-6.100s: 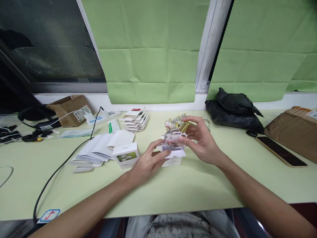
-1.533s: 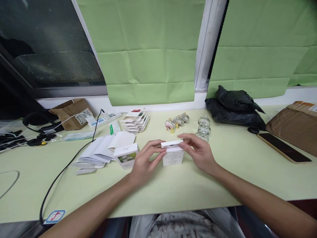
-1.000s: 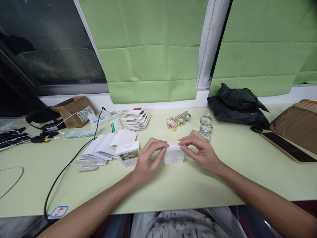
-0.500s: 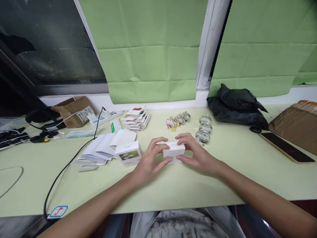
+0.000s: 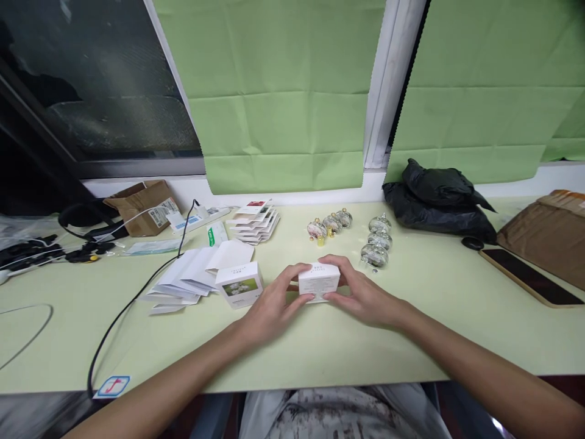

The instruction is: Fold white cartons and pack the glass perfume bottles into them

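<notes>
Between my two hands is a small white printed box (image 5: 319, 281), its lid side up and closed. My left hand (image 5: 274, 302) grips its left side with thumb and fingers. On the opposite side my right hand (image 5: 359, 291) holds it the same way. Just left of my left hand stands a second white box (image 5: 239, 286) with a green flower picture. Flat folded white cartons (image 5: 183, 274) lie fanned out beyond that. Behind the held box are small round glass bottles with gold tops (image 5: 317, 228), and to their right a row of similar silvery bottles (image 5: 375, 256).
Printed folded cartons (image 5: 255, 222) are piled at the back. A brown cardboard box (image 5: 146, 210) and a black cable (image 5: 132, 302) occupy the left. Toward the right are a black plastic bag (image 5: 439, 201), a phone (image 5: 532, 275) and a brown package (image 5: 548, 235).
The fingers of both hands have shifted from the top of the held box to its sides. The box itself stays in nearly the same place; the camera view has tilted slightly.
</notes>
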The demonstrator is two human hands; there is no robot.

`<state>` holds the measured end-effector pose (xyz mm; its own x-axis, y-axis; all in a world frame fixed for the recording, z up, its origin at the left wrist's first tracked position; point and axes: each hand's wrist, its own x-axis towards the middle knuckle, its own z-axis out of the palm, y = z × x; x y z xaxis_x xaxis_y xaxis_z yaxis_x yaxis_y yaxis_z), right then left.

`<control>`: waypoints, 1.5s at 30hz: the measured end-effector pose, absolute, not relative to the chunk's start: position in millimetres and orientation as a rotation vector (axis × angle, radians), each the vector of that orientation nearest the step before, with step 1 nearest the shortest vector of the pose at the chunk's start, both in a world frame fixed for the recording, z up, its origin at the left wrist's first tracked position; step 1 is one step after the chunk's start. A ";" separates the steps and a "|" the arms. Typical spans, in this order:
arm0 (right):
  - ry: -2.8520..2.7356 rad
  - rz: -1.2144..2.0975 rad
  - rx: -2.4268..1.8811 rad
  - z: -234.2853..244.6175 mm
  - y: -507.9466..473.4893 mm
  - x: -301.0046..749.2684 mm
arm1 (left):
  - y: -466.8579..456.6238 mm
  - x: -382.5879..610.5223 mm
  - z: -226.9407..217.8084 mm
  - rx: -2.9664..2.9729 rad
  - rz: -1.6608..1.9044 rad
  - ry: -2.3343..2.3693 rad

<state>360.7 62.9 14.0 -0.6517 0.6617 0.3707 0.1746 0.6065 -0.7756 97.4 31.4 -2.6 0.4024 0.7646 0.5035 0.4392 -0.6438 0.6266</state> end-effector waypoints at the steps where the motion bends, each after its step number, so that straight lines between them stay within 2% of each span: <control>1: -2.161 0.982 -0.657 13.1 62.2 359.7 | 29.8 96.8 -0.7 2.266 1.097 1.046; 9: -2.186 1.093 -0.614 7.9 55.5 347.3 | 0.0 86.1 9.2 2.146 0.933 1.243; 14: -2.097 0.755 -0.804 1.8 53.0 339.1 | -8.4 93.2 -7.8 2.163 1.105 1.489; 16: -2.038 0.738 -0.823 2.4 51.0 338.0 | -6.6 100.8 -12.5 2.188 1.158 1.530; 23: -2.129 0.931 -0.609 15.5 55.0 348.7 | -0.5 110.9 -0.1 2.159 1.033 1.231; 28: -2.113 0.901 -0.805 15.5 62.5 351.7 | 7.9 104.0 9.7 2.170 0.975 1.197; 34: -2.081 0.977 -0.752 18.5 67.6 353.8 | 8.8 91.6 14.6 2.631 0.989 1.305; 39: -2.142 0.895 -0.825 17.6 68.5 362.1 | -10.3 51.3 33.2 3.215 1.437 1.427; 42: -2.270 0.812 -0.778 14.0 68.1 364.7 | -16.2 24.9 47.5 2.786 1.524 1.922; 45: -2.345 0.738 -0.761 5.8 69.4 365.7 | -16.4 2.0 45.5 2.383 1.324 1.918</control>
